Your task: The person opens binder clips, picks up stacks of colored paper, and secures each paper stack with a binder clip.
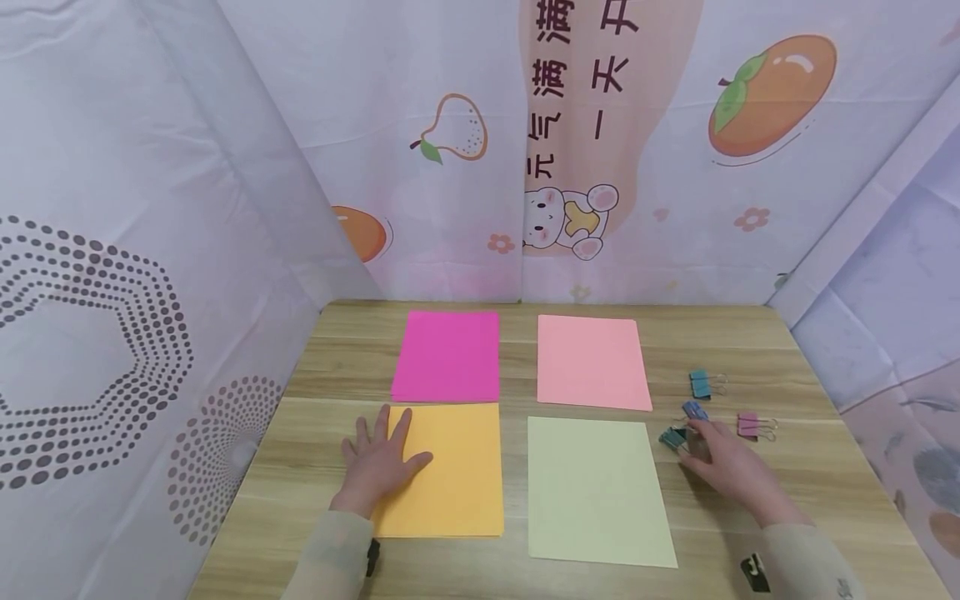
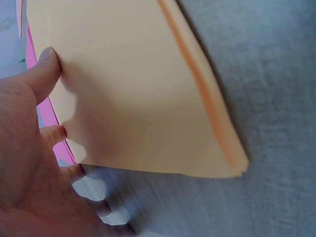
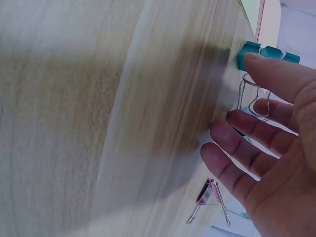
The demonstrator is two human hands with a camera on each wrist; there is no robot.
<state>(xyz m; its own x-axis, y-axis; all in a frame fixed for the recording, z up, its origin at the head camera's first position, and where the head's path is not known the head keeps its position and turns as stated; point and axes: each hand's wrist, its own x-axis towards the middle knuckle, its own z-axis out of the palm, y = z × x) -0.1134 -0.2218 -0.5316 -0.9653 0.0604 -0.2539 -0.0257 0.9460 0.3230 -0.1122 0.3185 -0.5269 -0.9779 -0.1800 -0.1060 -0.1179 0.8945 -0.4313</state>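
My left hand lies on the stack of orange-yellow paper with fingers spread, fingertips at its far left corner. In the left wrist view the thumb rests on the sheet. To the right, my right hand reaches in at the binder clips, fingers loosely extended. Its thumb overlaps a teal binder clip in the right wrist view, the index finger showing behind the wire handles. A blue binder clip lies right at the index fingertip. Nearby are a pink binder clip and another teal clip.
Pale green paper lies between the hands. Behind are magenta paper and light pink paper. All sit on a wood-grain table, with printed curtains at the back and sides.
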